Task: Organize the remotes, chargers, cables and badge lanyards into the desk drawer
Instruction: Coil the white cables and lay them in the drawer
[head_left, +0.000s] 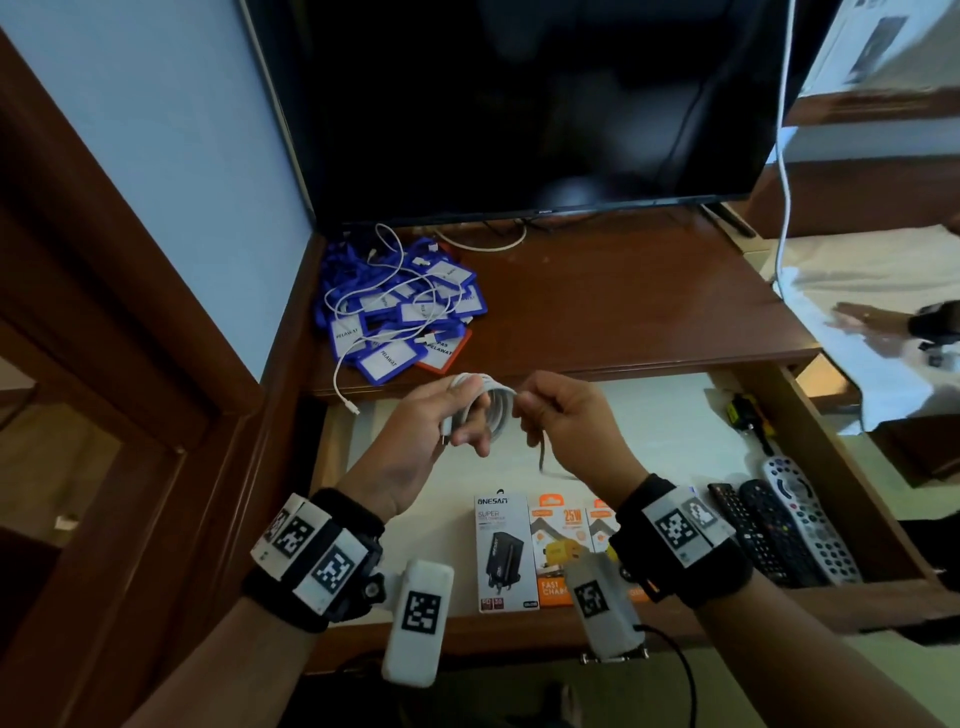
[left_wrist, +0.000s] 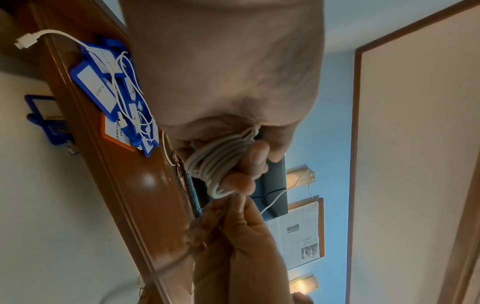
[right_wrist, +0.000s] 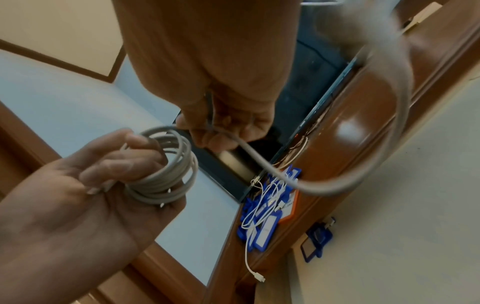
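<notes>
The left hand (head_left: 431, 421) holds a grey cable (head_left: 493, 410) wound in several loops around its curled fingers (right_wrist: 124, 162), with the thumb pressed on top of the coil. The right hand (head_left: 566, 415) pinches the free end of the same cable between thumb and fingertips (right_wrist: 213, 142); the loose tail curves away below it. Both hands are above the open drawer (head_left: 852, 499), near its back edge.

Inside the drawer, three boxed chargers (head_left: 506, 551) lie side by side at the front edge. Three remotes (head_left: 779, 530) lie side by side to the right of the chargers, against the drawer's right wall. A small black-and-yellow item lies behind the remotes; it cannot be identified.

On the desk top (head_left: 623, 301) behind the drawer, at its left end, is a pile of blue badge lanyards (head_left: 400, 306), one badge holder orange. A thin white cable (head_left: 384, 280) lies tangled over the pile; one plug end hangs over the desk edge towards the drawer. A television (head_left: 519, 104) stands at the back of the desk.
</notes>
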